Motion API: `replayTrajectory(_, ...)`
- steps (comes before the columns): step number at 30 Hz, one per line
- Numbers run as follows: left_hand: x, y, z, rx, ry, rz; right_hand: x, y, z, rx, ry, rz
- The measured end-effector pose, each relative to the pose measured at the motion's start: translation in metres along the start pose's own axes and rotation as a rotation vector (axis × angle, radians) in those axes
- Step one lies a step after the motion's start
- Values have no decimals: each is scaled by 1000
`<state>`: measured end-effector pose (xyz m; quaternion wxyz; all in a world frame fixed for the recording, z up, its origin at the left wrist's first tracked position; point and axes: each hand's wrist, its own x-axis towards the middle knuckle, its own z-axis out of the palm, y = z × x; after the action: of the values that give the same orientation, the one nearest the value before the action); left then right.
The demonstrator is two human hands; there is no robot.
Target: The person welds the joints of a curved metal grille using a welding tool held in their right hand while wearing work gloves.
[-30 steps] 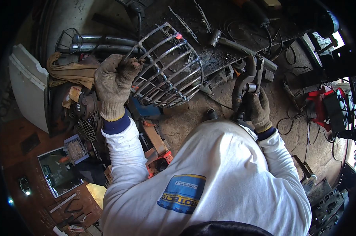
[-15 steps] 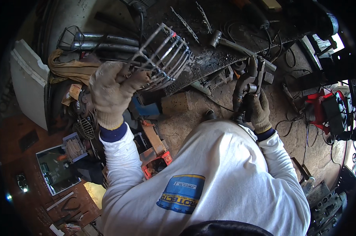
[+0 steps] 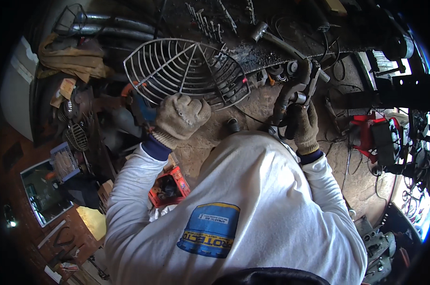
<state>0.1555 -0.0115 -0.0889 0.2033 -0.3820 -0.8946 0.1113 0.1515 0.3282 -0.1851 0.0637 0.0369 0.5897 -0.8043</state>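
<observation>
My left hand [image 3: 184, 116], in a knitted work glove, is closed on the near edge of a fan-shaped metal wire grille [image 3: 170, 69]. Curved rods and straight ribs make up the grille, which is held out over the dark workbench's near edge and has a small red mark at its right end. My gloved right hand [image 3: 304, 127] is wrapped round a dark clamp-like metal tool [image 3: 291, 95] with two long arms and a round joint. Behind that tool, a hammer [image 3: 259, 31] lies on the workbench, its long handle slanting toward the right.
Thin rods [image 3: 206, 23] stand or lie on the bench [image 3: 267, 54]. Chrome tubes [image 3: 105, 31] and a brown cloth [image 3: 72, 57] are at the left. A red crate [image 3: 177, 183] sits below my left forearm. Cables and a red-and-black machine [image 3: 367, 133] lie on the floor at right.
My left hand has moved right and nearer to me, turning the grille from nearly edge-on to broadside. My right hand still grips the tool, shifted slightly left. My view has turned a little.
</observation>
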Motion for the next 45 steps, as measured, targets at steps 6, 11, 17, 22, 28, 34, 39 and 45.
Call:
replayTrajectory(6,-9,-1,21,-90,-100,-37,3,-8,9,-9,-39,18)
replayTrajectory(11,-12,6,29,-93,-5,-80,11,-1,7,-52,-42,-29)
replayTrajectory(17,-19,7,30,-113,-48,-152,14,-5,11,-127,-42,-30)
replayTrajectory(22,-26,20,38,-41,-77,-259,17,-1,4,-108,-56,12)
replayTrajectory(28,-17,14,20,-100,-100,-181,18,-2,8,-139,-111,-19)
replayTrajectory(34,-84,0,22,-717,757,-1247,12,-4,8,-86,1,-28)
replayTrajectory(39,-81,-37,56,-1453,533,-1400,17,-8,4,-67,19,12)
replayTrajectory(45,-40,-42,28,-1649,551,-1509,13,6,-10,-118,23,-34)
